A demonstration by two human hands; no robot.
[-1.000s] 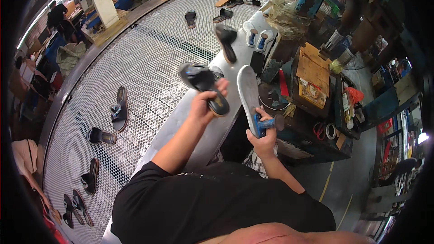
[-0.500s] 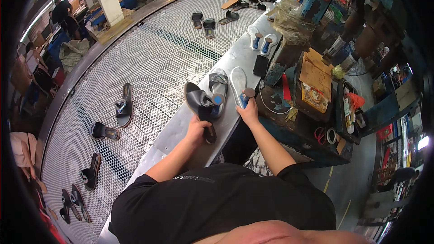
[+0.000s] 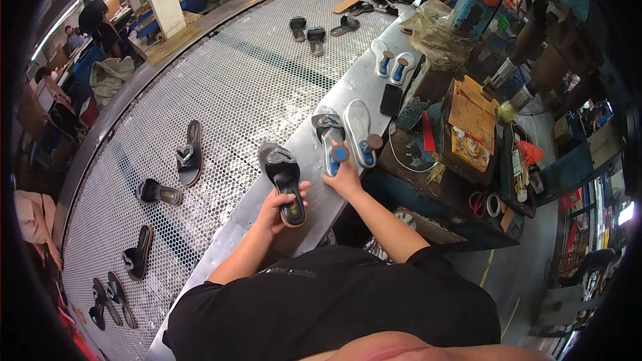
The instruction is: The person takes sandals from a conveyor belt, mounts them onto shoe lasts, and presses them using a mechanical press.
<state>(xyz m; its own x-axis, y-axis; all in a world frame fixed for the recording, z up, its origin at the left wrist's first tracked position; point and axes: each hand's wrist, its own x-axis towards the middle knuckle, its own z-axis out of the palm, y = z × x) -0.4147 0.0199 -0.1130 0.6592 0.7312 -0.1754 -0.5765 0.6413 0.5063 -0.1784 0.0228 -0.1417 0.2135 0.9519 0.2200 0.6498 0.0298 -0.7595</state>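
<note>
1. While the left hand (image 3: 277,206) closes round the heel of a black sandal (image 3: 284,184), it holds the shoe sole-down with the toe pointing away from the person, apparently so that the strap side faces up for the eye.
2. That sandal lies half on the metal tabletop (image 3: 364,77), its toe reaching just past the edge nearest the perforated conveyor (image 3: 227,87), and its heel is under the left fingers and thumb.
3. Just right of the black sandal, the right hand (image 3: 344,175) is wrapped round a small brush with a round blue cap (image 3: 340,154); the fingers are closed on it, so the grip is firm rather than wide.
4. The brush is touching the heel end of a grey-strapped sandal (image 3: 328,135) that lies flat on the tabletop, probably laid there so the surface stays steady under the brush.
5. Right of that sandal, a pale grey insole (image 3: 358,127) lies parallel and bare side up, with a brown round-capped tool (image 3: 374,141) resting by its heel.
6. Farther from the black sandal, loose sandals (image 3: 188,152) sit scattered on the conveyor, well apart from both hands.
</note>
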